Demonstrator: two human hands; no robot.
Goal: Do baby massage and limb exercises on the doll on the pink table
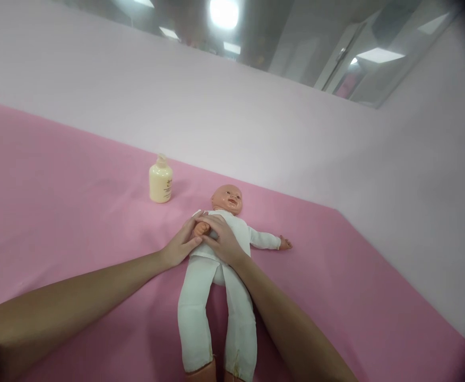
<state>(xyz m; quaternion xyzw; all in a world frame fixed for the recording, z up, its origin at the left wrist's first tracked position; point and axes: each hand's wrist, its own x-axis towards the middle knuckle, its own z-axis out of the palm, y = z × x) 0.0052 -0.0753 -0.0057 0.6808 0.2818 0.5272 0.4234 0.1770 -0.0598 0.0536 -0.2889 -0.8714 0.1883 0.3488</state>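
Note:
A baby doll [238,228] in a white top and white trousers lies on its back, head away from me. Its small hand [201,228] shows between my two hands over the doll's chest. My left hand [179,245] curls round that hand from the left, thumb toward me. From the right, my right hand [226,241] closes over it, fingers bent across the top and meeting my left fingertips. The doll's other arm [265,239] stretches out to the right on the pink surface.
A pale yellow pump bottle [161,183] stands upright left of the doll's head. The pink padded surface [77,212] meets a white wall [200,116] behind and on the right. Above the wall runs a reflective pane [280,37] showing ceiling lights.

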